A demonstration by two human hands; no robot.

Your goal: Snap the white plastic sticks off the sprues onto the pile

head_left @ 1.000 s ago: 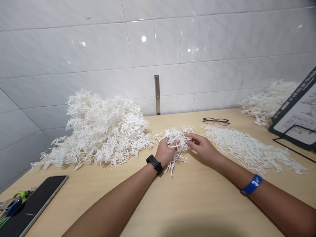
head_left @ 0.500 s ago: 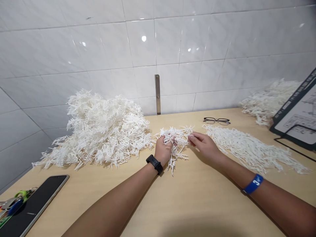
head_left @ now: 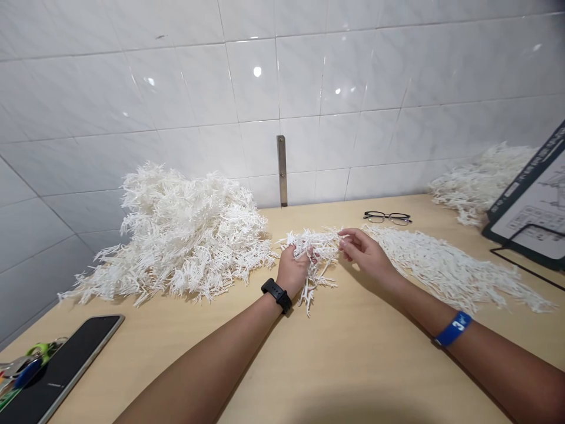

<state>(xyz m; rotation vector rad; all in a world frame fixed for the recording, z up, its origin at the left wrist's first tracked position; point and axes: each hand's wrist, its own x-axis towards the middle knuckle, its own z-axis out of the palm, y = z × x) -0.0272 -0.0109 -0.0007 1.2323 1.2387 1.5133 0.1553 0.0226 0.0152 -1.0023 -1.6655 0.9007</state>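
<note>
A loose, tangled clump of white branching strands (head_left: 324,246) lies just below and right of the frame's centre, slender and forked, tips splaying outward along its top and right, several trailing towards the frame's bottom.

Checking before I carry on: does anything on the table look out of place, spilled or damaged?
Nothing looks clearly spilled or damaged. Slightly odd: what look like keys lie over the phone at near left, and eyeglasses lie just behind the right-hand white strands; both seem personal belongings amid loose material.
</note>
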